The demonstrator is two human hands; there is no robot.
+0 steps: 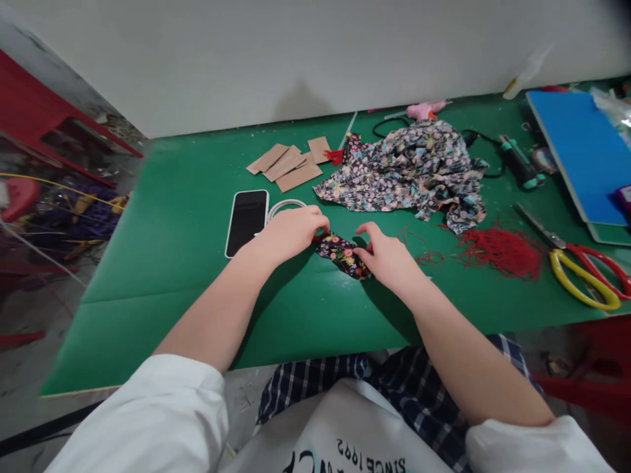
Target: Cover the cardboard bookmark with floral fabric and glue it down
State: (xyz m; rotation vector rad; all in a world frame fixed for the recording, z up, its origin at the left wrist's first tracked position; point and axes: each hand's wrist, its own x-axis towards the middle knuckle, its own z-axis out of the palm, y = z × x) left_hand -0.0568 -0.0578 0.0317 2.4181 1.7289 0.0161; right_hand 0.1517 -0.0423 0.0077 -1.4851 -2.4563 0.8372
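Fabric piece (342, 253), small, dark and flowered, is lying on the green worktop (197, 295) just right of the phone (246, 220), and both hands are gripping it. The left hand (290, 231) is curling its fingers shut on the end nearer the phone. The right hand (389, 257) is pinching the far end, thumb lifted. Holding both ends is probably pulling the scrap taut and flat. A white cable (286, 205) is looping between the phone and the left hand. Beyond the phone, card strips (290, 167) are lying fanned. Further right of it, a larger floral cloth (414, 171), red thread (497, 249) and scissors (586, 272) are sitting apart from the hands, blocking nothing.
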